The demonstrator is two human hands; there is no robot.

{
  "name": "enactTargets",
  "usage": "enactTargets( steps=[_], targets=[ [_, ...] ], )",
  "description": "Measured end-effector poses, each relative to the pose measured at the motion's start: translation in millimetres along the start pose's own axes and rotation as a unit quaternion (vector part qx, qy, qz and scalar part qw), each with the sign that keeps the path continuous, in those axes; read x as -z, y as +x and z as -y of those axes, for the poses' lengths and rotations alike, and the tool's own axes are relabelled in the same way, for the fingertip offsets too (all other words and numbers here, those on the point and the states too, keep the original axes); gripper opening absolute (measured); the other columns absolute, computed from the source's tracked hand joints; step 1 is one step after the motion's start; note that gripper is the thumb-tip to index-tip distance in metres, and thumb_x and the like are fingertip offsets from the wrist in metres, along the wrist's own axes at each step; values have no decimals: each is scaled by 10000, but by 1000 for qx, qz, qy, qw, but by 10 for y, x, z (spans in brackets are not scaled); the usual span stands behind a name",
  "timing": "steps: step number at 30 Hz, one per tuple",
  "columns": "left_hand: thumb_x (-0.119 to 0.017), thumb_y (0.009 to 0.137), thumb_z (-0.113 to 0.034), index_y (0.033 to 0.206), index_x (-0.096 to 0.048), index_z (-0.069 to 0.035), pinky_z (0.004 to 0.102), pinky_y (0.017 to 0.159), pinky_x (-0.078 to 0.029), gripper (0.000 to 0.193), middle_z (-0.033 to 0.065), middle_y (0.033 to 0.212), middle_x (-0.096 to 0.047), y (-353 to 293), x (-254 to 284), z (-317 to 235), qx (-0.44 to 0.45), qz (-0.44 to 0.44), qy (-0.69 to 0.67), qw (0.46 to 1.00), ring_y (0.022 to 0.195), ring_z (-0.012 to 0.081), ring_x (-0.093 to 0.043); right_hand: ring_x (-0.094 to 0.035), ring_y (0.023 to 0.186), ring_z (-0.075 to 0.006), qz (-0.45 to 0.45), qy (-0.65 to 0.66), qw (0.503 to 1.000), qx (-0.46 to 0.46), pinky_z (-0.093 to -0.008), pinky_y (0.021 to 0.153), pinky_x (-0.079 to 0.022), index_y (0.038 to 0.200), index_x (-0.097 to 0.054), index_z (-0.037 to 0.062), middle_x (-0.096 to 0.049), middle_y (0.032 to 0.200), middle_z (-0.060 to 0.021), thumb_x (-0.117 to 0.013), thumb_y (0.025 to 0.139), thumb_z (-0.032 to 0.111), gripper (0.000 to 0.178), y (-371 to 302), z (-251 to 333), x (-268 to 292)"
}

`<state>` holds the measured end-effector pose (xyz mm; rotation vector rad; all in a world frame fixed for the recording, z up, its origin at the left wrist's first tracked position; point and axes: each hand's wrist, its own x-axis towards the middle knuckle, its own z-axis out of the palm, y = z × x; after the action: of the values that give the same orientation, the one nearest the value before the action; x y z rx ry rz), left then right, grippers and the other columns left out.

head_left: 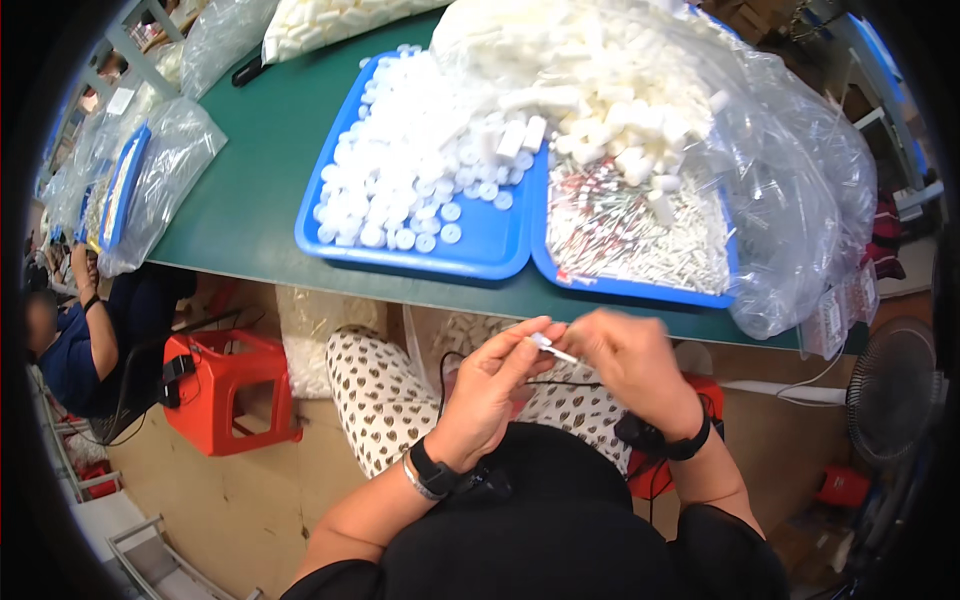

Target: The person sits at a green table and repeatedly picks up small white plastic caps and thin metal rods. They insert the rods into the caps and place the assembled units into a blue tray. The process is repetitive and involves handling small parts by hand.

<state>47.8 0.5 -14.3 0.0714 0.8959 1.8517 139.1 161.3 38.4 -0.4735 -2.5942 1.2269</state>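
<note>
Above my lap, my left hand pinches a small white plastic piece with a thin stem between thumb and fingertips. My right hand is beside the stem's outer end, its fingers curled and smeared by motion. Whether it grips the stem I cannot tell. Beyond my hands, a blue tray holds many translucent white round caps. The blue tray to its right contains thin white and reddish pin-like parts, with white foam-like cylinders heaped over its far side.
The trays stand on a green table, close to its near edge. A large clear plastic bag drapes over the right side. A red stool and a seated person are to the left; a fan stands at right.
</note>
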Motion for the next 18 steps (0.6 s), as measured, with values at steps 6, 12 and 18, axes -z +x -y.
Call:
enactTargets(
  steps=[6,12,18],
  targets=[
    [-484,1045,-254,1338,-494,8,332,921,-527,394,148,1154,-654,4,36,-34,50,10,-21,998,989,168,-650,-642,810,-368,-211,-326,921,35,-430,680,-506,1035,-628,36,-642,958,-155,-619,920,148,161,555,-455,721],
    [-492,1042,-276,1334,-506,0,317,906,-528,402,141,1151,-656,-26,66,-63,62,18,3,998,973,149,-648,-643,822,-378,-204,-311,928,6,-434,692,-510,1070,-611,31,-649,958,-162,-637,897,122,198,622,-610,684],
    [-532,1025,-246,1239,-584,-44,248,852,-515,300,93,1203,-645,-165,-22,-63,21,71,46,996,1032,144,-629,-612,682,-166,-90,-70,993,-30,-293,615,-478,1014,-588,-4,-645,813,-100,-708,874,103,213,73,-157,435]
  ],
)
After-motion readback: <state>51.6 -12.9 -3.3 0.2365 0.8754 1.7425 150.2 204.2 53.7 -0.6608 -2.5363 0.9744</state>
